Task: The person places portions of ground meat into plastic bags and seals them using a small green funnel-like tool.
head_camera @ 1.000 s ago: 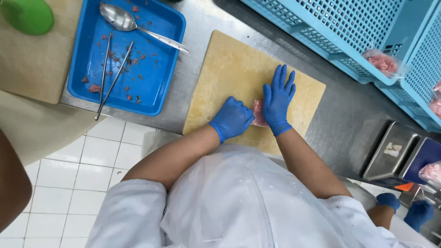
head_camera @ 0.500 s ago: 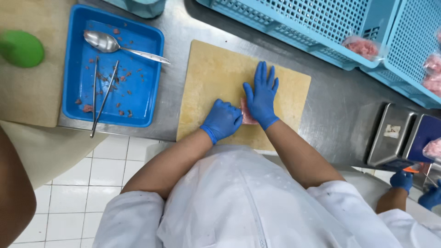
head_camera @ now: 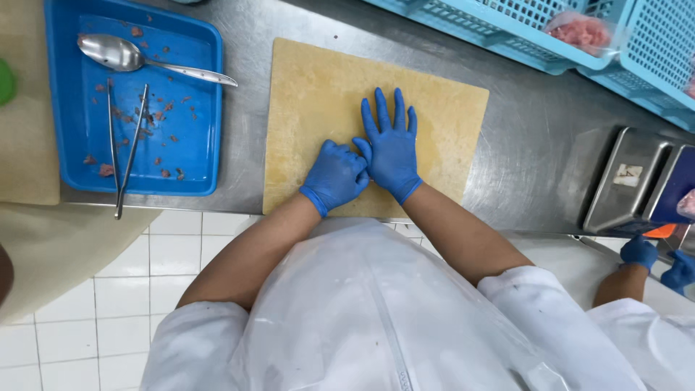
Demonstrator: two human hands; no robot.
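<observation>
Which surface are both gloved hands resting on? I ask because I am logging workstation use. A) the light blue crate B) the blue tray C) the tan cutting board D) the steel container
C: the left hand and right hand lie side by side on the tan cutting board.
</observation>
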